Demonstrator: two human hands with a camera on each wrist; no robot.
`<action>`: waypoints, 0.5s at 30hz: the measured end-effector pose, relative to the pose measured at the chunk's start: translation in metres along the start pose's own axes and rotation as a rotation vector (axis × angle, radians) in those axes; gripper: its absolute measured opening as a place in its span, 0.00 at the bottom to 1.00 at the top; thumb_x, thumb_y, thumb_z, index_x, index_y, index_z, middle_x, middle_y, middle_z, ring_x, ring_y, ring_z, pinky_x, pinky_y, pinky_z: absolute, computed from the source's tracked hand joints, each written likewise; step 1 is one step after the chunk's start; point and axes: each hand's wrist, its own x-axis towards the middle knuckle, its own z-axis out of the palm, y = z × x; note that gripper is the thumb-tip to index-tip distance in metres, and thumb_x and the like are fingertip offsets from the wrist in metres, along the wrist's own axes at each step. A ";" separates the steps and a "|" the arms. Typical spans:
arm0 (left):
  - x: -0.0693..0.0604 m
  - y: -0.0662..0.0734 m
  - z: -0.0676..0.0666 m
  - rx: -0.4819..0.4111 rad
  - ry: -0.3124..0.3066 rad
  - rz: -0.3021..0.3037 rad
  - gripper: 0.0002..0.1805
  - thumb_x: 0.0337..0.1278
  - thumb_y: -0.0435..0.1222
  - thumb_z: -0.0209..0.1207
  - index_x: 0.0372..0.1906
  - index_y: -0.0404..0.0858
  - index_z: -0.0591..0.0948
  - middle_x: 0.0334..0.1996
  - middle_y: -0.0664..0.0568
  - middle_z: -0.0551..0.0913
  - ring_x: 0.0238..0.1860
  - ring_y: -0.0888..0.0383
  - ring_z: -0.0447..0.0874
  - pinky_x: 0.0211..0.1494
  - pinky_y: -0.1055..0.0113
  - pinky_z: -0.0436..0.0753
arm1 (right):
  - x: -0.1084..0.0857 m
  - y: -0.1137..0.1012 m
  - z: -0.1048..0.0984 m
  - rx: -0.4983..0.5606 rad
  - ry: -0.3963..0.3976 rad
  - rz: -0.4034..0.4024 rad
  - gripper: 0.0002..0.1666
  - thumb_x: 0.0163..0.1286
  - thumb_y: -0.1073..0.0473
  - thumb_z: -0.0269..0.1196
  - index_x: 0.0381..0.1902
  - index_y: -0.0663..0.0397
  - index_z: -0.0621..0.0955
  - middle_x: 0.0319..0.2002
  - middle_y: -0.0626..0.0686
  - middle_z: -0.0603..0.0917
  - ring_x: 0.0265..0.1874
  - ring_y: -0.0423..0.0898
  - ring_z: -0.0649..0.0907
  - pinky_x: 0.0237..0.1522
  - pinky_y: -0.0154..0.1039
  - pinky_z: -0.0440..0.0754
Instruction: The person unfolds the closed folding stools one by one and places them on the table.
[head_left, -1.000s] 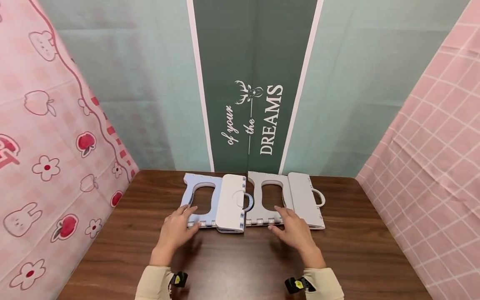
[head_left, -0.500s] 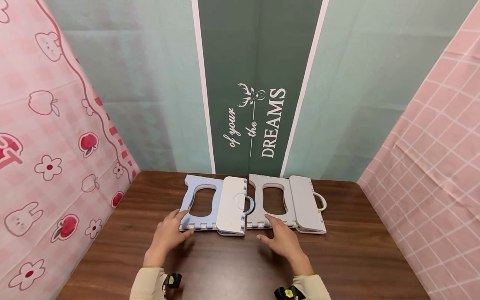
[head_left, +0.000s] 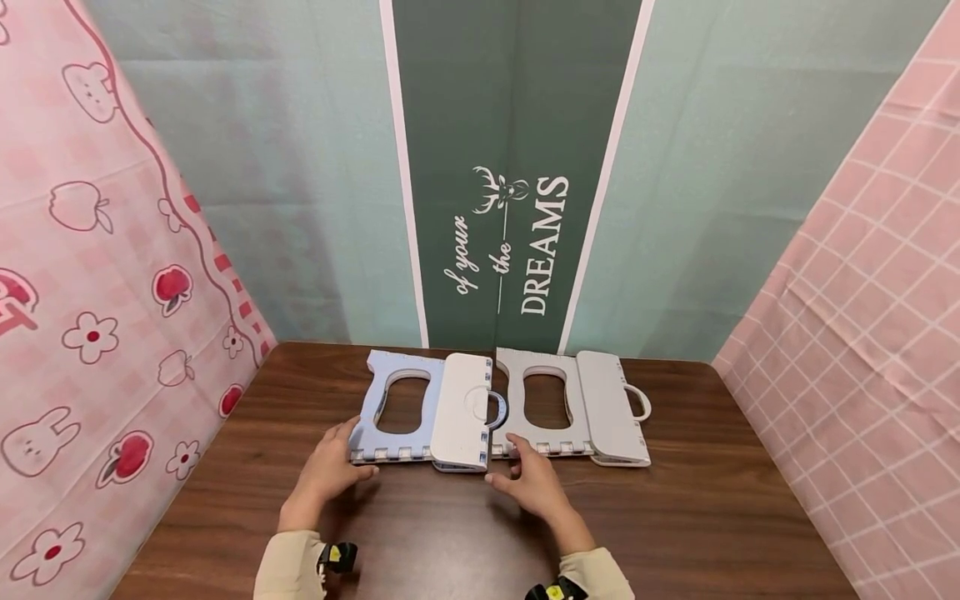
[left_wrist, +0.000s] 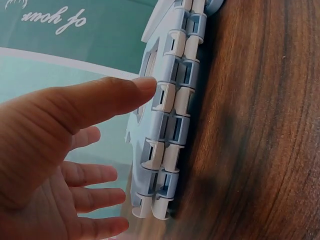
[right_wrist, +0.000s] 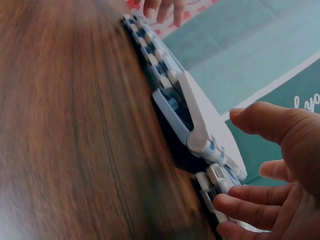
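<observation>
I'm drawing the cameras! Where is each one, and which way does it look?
Head: on the head, facing forward and down at the blue stool and grey stool; left hand, right hand and sleeves show.
Left wrist: on that wrist, facing the blue stool's bumpy edge; left hand shows.
Right wrist: on that wrist, facing across the table; right hand and some left fingers show.
Both wrist views share the blue stool.

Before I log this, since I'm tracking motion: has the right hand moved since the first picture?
Yes: against the grey folded stool, the right hand has moved left, toward the blue-and-white stool.
</observation>
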 end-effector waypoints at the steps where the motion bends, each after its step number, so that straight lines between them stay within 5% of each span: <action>1: 0.001 -0.001 0.000 -0.015 -0.004 -0.006 0.49 0.35 0.38 0.73 0.65 0.27 0.62 0.58 0.26 0.64 0.58 0.32 0.64 0.54 0.41 0.66 | 0.001 -0.001 0.002 0.022 -0.004 0.001 0.45 0.50 0.51 0.72 0.61 0.67 0.68 0.44 0.62 0.80 0.33 0.53 0.80 0.34 0.44 0.75; 11: 0.005 -0.011 -0.002 -0.064 -0.031 -0.089 0.54 0.28 0.33 0.75 0.66 0.26 0.59 0.58 0.23 0.61 0.58 0.29 0.61 0.54 0.41 0.66 | 0.005 -0.009 0.024 0.213 -0.006 0.041 0.44 0.48 0.57 0.73 0.58 0.74 0.66 0.36 0.61 0.81 0.28 0.47 0.82 0.32 0.39 0.78; 15: 0.008 -0.013 -0.003 -0.060 -0.039 -0.102 0.55 0.26 0.33 0.76 0.66 0.26 0.59 0.57 0.23 0.62 0.56 0.28 0.62 0.53 0.40 0.66 | 0.006 -0.007 0.033 0.275 0.031 -0.004 0.44 0.49 0.54 0.72 0.56 0.74 0.66 0.32 0.59 0.81 0.25 0.44 0.81 0.28 0.38 0.78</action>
